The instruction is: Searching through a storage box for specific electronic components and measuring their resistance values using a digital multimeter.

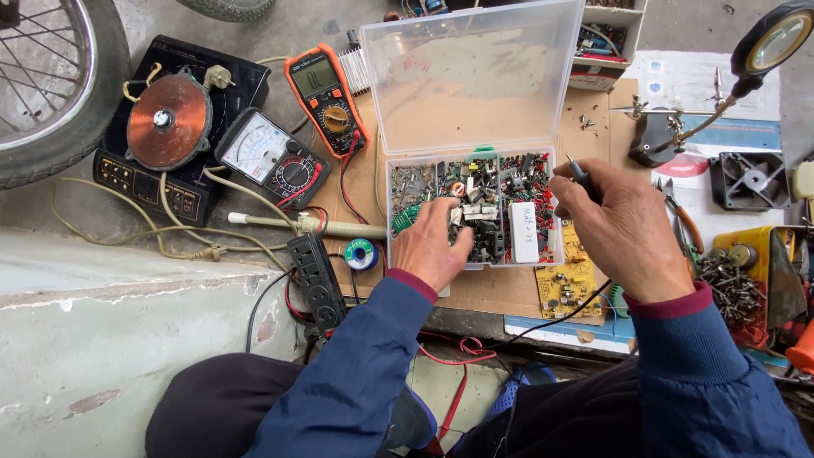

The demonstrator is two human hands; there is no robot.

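— Where was your left hand?

— It was down in the clear plastic compartment box with its lid up, fingers curled among the small electronic parts in the middle compartments. Whether you had pinched one, I could not tell.

— And your right hand?

— It hovered at the box's right edge, knuckles up, wrist bent. Your fingers were closed around a thin black probe, its tip pointing away from you, above the right compartments. A yellow circuit board lay just near of the box.
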